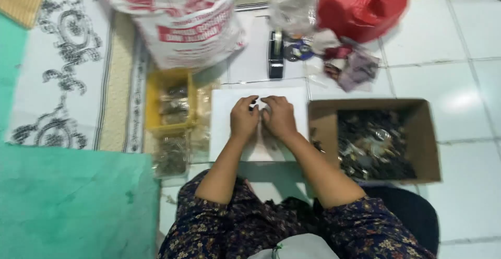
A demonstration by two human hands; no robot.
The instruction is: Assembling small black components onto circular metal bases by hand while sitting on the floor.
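Observation:
My left hand (pixel 243 116) and my right hand (pixel 278 115) rest side by side over a white sheet (pixel 224 133) on the tiled floor. Their fingertips meet at the sheet's far middle, fingers curled around something small that I cannot make out. To the right of my right hand stands an open cardboard box (pixel 323 118) filled with small dark pieces. Left of my left hand sits a yellow plastic tray (pixel 154 102) with small clear packets in it.
A large white sack with red print (pixel 177 19) stands at the back. A red plastic bag (pixel 360 3), a clear bag (pixel 295 6), a tape dispenser (pixel 275 55) and loose wrappers lie beyond the sheet. A patterned rug (pixel 57 66) and green mat (pixel 73 201) lie left.

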